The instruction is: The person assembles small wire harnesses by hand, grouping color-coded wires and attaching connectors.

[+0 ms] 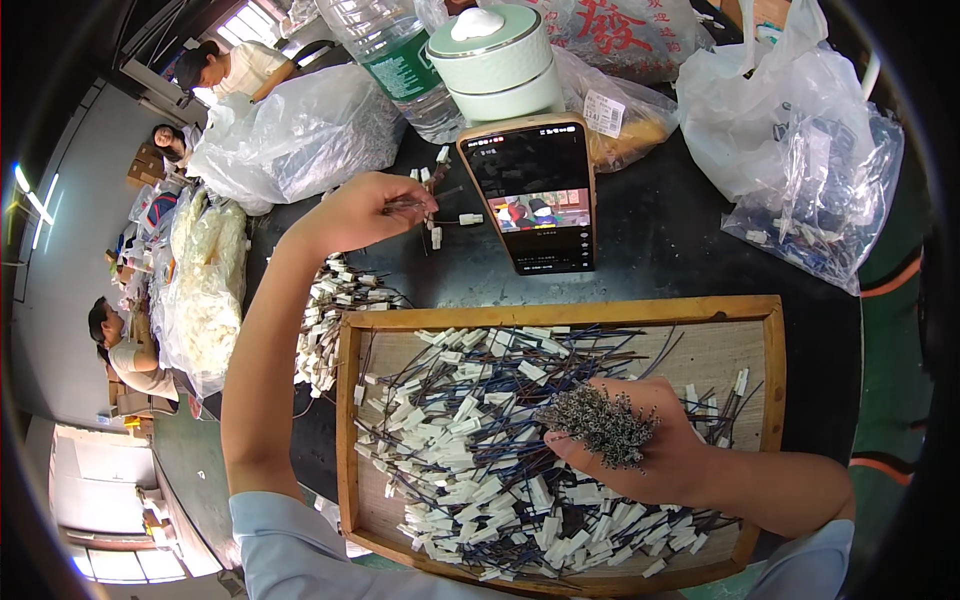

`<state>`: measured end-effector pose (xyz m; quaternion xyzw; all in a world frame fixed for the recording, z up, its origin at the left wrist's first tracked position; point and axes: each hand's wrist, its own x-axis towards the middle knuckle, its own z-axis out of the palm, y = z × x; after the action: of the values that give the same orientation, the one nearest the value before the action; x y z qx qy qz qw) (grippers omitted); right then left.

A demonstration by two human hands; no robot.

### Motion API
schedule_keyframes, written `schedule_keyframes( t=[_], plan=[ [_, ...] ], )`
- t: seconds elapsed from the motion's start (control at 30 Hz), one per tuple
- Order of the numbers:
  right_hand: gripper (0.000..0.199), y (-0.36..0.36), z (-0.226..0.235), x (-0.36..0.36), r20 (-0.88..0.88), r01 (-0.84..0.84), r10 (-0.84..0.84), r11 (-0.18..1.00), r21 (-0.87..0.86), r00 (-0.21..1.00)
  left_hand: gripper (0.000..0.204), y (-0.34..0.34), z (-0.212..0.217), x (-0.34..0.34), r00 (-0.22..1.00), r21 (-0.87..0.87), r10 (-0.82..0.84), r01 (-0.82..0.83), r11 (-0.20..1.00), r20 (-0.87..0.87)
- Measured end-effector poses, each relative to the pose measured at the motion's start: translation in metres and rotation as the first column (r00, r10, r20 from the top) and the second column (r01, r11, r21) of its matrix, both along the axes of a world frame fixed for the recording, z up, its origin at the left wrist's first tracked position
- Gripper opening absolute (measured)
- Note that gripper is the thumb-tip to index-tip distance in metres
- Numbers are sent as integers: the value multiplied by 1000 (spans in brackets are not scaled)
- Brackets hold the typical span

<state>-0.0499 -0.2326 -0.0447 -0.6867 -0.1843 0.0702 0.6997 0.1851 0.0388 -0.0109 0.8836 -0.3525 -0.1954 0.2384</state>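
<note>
My right hand [640, 440] is closed round a thick bundle of thin wires [604, 426], whose cut ends point upward. It is over a shallow wooden-framed tray [560, 312], which holds a heap of white plug connectors [470, 450] with short dark blue and brown wires. Further off to the left, my left hand [372, 208] is above the black table with its fingers curled into a pinch. A few wired white connectors [466, 219] lie close round its fingertips. What the pinch holds, if anything, is too small to make out.
A phone [530, 200] stands upright against a white lidded container [497, 65]. More connectors [325, 330] are piled left of the tray. A large plastic bottle [395, 60] and plastic bags [800, 130] line the back. Other people [140, 355] sit along the left side.
</note>
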Motion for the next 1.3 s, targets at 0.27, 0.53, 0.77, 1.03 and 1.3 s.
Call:
schedule_keyframes(
  t=[0.27, 0.53, 0.77, 1.03, 1.3],
  plan=[
    [15, 1, -3, -1, 7, 11, -11, 1000, -3, 1000, 12, 8, 2, -17, 943, 49, 219, -238, 970, 252],
    [14, 0, -1, 0, 11, 4, -4, 1000, -2, 1000, 29, -12, -13, -19, 920, 235, 148, -244, 941, 362],
    [10, 0, -3, 1, 44, 7, -6, 1000, -7, 999, 36, -25, -31, -8, 875, 119, 211, -288, 950, 435],
    [14, 0, -4, 0, 35, 8, -8, 1000, 11, 999, 29, -35, -35, 2, 831, 136, 271, -378, 916, 487],
    [14, 1, -3, 0, 29, 6, -6, 1000, 2, 1000, 16, -16, -18, -4, 931, 153, 211, -264, 952, 298]
  ],
)
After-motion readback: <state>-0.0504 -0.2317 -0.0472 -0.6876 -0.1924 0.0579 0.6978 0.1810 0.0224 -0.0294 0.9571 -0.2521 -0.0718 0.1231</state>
